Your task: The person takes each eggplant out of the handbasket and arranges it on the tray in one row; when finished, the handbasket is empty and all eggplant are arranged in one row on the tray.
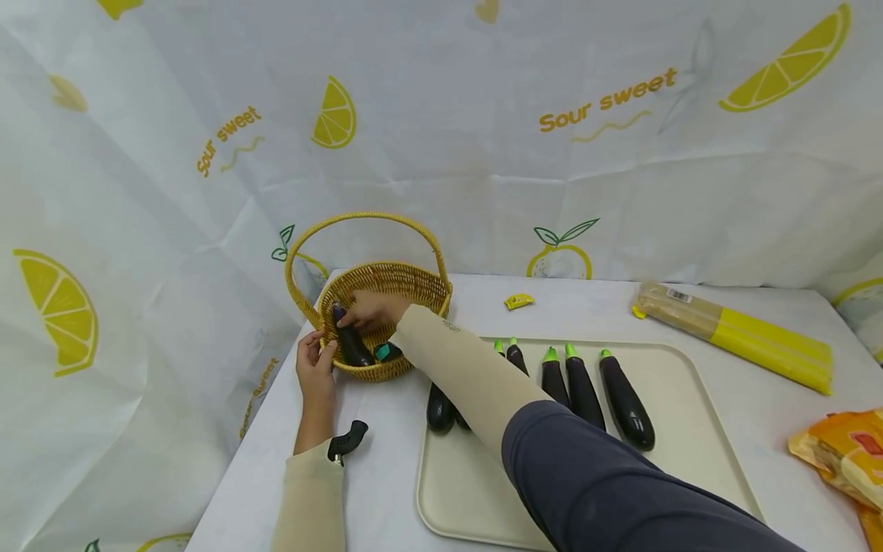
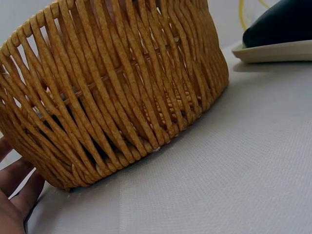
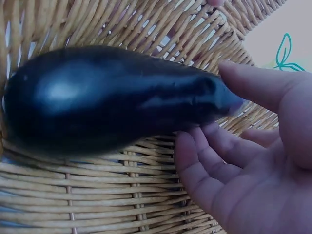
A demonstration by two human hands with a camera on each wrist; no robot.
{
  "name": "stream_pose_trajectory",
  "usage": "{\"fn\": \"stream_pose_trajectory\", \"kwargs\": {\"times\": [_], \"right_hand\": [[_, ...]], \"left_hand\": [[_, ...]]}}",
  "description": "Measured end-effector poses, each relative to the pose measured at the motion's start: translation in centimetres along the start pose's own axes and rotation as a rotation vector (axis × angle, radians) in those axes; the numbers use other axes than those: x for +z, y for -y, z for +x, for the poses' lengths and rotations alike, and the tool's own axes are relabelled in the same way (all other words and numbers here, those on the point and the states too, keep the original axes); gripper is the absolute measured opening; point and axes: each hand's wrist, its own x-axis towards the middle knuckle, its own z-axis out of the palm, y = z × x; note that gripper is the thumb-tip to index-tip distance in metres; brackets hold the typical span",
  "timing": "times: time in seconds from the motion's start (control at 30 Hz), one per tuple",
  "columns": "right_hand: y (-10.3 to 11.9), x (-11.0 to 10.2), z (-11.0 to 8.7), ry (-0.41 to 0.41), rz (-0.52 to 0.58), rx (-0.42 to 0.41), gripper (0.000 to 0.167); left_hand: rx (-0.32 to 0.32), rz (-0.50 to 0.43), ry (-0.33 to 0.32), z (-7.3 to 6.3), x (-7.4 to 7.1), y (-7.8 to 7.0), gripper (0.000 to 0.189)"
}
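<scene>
A yellow-brown wicker basket point(image 1: 386, 373) with a tall arched handle stands at the table's left back corner. Inside it, a dark purple eggplant point(image 3: 107, 97) leans along the wall. My right hand point(image 1: 375, 310) reaches in, thumb and curled fingers around the eggplant's narrow end. In the right wrist view that hand point(image 3: 258, 161) has its thumb above the tip and fingers below. My left hand point(image 1: 316, 373) holds the basket's left side at the rim. Its fingers point(image 2: 19, 183) lie against the outer weave. A green-capped dark item point(image 1: 383, 352) also shows in the basket, partly covered by my right sleeve.
A cream tray point(image 1: 476, 517) with several eggplants point(image 1: 626, 402) lies under my right arm, which hides part of it. Behind it is a small yellow packet point(image 1: 519, 301). Farther right lie a long yellow-ended pack point(image 1: 738, 337) and an orange bag point(image 1: 845, 456). Printed cloth hangs behind.
</scene>
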Motion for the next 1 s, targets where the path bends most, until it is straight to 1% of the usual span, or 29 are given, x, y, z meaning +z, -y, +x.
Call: {"fn": "stream_pose_trajectory", "kwargs": {"times": [0.1, 0.2, 0.27, 0.4, 0.53, 0.63, 0.77, 0.83, 0.9, 1.0], "right_hand": [[-0.3, -0.2, -0.3, 0.047, -0.013, 0.011, 0.077], [-0.2, -0.6, -0.9, 0.035, 0.008, 0.001, 0.071], [0.0, -1.1, -1.3, 0.007, 0.024, -0.016, 0.068], [0.8, -2.2, -2.6, -0.070, 0.019, -0.088, 0.068], [1.6, -3.3, -4.4, -0.131, 0.064, -0.172, 0.068], [1.9, -3.9, -6.2, -0.184, 0.097, -0.226, 0.065], [2.0, -4.1, -9.2, -0.244, 0.103, -0.310, 0.063], [2.0, -4.1, -11.0, -0.258, 0.103, -0.350, 0.061], [1.7, -4.4, -12.9, -0.259, 0.135, -0.380, 0.058], [0.6, -5.5, -15.8, -0.278, 0.202, -0.420, 0.052]], "left_hand": [[-0.002, -0.016, 0.007, -0.3, 0.3, 0.0, 0.027], [-0.002, -0.004, 0.015, -0.5, 0.5, -0.2, 0.029], [-0.006, 0.016, 0.018, -0.5, 0.6, -0.3, 0.032], [-0.020, 0.070, 0.003, -0.6, 0.5, -0.4, 0.033], [-0.028, 0.077, -0.017, -0.4, 0.3, -0.3, 0.030], [-0.029, 0.094, -0.013, -0.3, 0.3, -0.5, 0.030], [-0.017, 0.112, -0.015, -0.5, 0.3, -0.8, 0.033], [-0.017, 0.106, -0.019, -0.7, 0.3, -0.8, 0.034], [-0.029, 0.094, -0.016, -0.9, 0.3, -0.9, 0.034], [-0.038, 0.083, -0.002, -1.2, 0.5, -1.0, 0.034]]}}
